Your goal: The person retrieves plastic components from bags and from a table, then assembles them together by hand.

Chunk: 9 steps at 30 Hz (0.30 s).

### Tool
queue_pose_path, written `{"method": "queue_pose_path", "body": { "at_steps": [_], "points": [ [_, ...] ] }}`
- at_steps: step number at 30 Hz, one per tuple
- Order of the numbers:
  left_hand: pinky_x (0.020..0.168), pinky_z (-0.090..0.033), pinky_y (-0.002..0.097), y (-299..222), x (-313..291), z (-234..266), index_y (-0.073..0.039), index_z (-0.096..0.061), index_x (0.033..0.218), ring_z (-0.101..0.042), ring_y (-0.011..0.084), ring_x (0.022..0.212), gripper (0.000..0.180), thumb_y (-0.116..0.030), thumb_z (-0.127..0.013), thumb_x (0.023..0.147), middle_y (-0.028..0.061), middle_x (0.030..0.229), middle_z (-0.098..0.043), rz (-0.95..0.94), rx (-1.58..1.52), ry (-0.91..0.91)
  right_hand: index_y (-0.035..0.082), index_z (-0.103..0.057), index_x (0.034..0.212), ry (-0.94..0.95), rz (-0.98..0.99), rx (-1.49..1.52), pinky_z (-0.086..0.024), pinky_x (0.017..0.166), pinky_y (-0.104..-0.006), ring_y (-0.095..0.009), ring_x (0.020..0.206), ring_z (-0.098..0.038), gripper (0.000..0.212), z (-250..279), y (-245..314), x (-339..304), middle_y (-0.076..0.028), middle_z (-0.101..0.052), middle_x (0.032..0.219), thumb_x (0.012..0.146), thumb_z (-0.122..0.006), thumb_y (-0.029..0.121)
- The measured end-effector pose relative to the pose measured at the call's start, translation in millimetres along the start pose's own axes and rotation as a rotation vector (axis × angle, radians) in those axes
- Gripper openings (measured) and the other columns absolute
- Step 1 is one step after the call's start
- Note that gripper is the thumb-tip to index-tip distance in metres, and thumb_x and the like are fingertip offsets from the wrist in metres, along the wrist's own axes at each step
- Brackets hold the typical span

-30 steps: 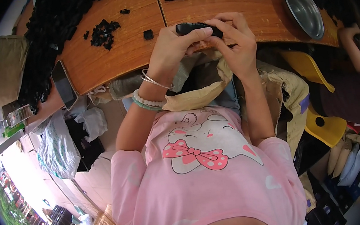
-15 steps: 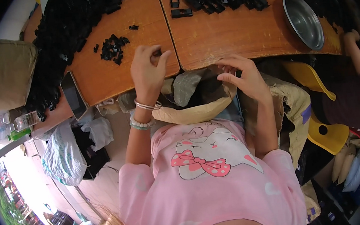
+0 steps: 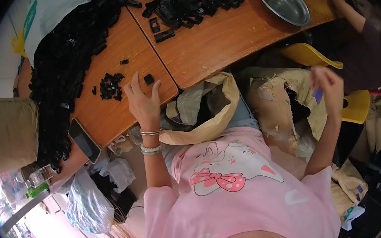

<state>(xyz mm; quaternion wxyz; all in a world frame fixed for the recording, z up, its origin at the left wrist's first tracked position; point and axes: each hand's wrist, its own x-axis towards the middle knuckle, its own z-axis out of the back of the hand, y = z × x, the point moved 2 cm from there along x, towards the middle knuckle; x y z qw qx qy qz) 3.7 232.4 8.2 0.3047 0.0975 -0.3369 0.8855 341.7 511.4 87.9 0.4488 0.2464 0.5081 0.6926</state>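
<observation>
My left hand (image 3: 144,104) is over the front edge of the wooden table (image 3: 220,46), its fingers and thumb spread. A small square black plastic piece (image 3: 148,79) lies on the tabletop between its thumb and forefinger, apparently not gripped. To its left is a little heap of small black plastic parts (image 3: 112,87). My right hand (image 3: 329,87) is off to the right, above a torn tan sack (image 3: 270,106). Its fingers are drawn together, slightly blurred, and what they hold, if anything, is hidden. An open sack with a rolled tan rim (image 3: 230,101) rests at my lap.
Rectangular black parts (image 3: 192,0) are piled at the back, beside a metal bowl (image 3: 282,2). A long black heap (image 3: 61,58) and a phone (image 3: 85,140) are on the left. Another person's arm (image 3: 351,14) reaches the table at far right, near a yellow chair (image 3: 314,55).
My left hand has opened, and the dark piece at its fingers now lies on the table. My right hand has swung right, away from the open sack. The view has shifted.
</observation>
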Motion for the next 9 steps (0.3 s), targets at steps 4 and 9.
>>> {"method": "queue_pose_path", "body": {
  "at_steps": [4,9],
  "points": [
    [0.068,-0.048,0.0362,-44,-23,3,-0.005,-0.058,0.11,-0.057,0.0291,0.083,0.043,-0.021,-0.075,0.074,0.0138,0.095,-0.055,-0.131,-0.19,0.037,-0.009,-0.049,0.119,-0.162,-0.203,0.382,-0.053,0.07,-0.0303,-0.023,0.085,-0.064,0.051,38,-57,120,-0.017,-0.061,0.102,0.087,-0.064,0.029],
    [0.07,-0.05,0.0328,-89,-63,6,-0.007,-0.06,0.109,-0.061,0.0261,0.088,0.042,-0.02,-0.076,0.073,0.0139,0.099,-0.056,-0.314,-0.315,0.166,-0.005,-0.013,0.141,-0.064,-0.312,0.561,-0.057,0.073,-0.0359,-0.035,0.098,-0.061,0.092,51,-138,257,-0.029,-0.049,0.12,0.082,-0.069,0.038]
  ]
}}
